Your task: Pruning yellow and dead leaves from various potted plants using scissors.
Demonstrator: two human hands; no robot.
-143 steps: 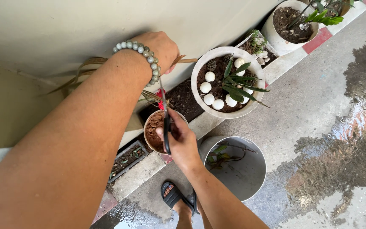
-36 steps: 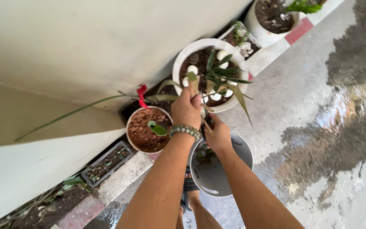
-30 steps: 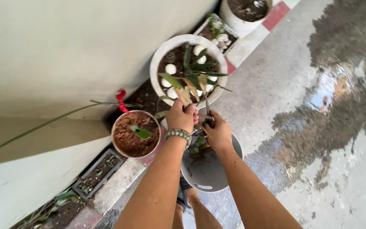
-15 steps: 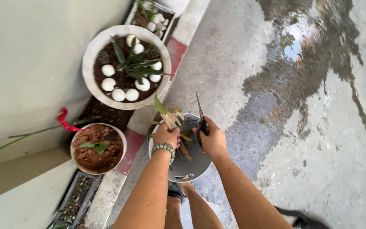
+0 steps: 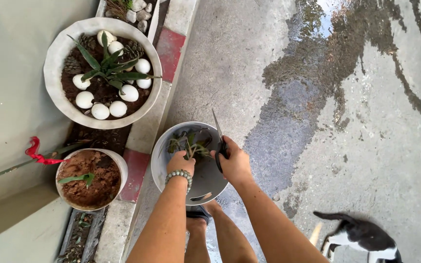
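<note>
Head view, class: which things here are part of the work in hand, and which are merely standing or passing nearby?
In use:
left hand over the bucket
right hand gripping the scissors
grey bucket
cut leaves inside the bucket

Just nearby:
large white pot with pale stones
small pot of brown soil
red ribbon
black-and-white cat
</note>
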